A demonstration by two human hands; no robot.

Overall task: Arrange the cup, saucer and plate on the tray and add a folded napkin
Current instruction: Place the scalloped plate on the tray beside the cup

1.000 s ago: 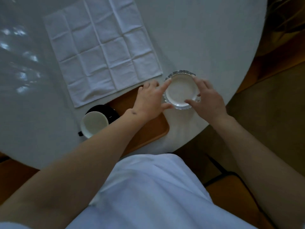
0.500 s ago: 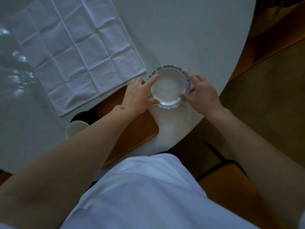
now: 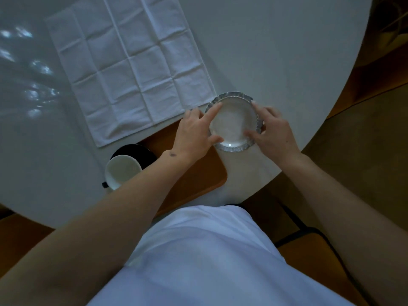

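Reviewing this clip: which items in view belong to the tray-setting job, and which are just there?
Part of the job:
plate, held by left hand and right hand
tray
cup
saucer
napkin, unfolded

Just there:
table
chair

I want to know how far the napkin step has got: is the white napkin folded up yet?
No, the napkin lies spread flat on the table, creased but unfolded, while both hands hold the plate.
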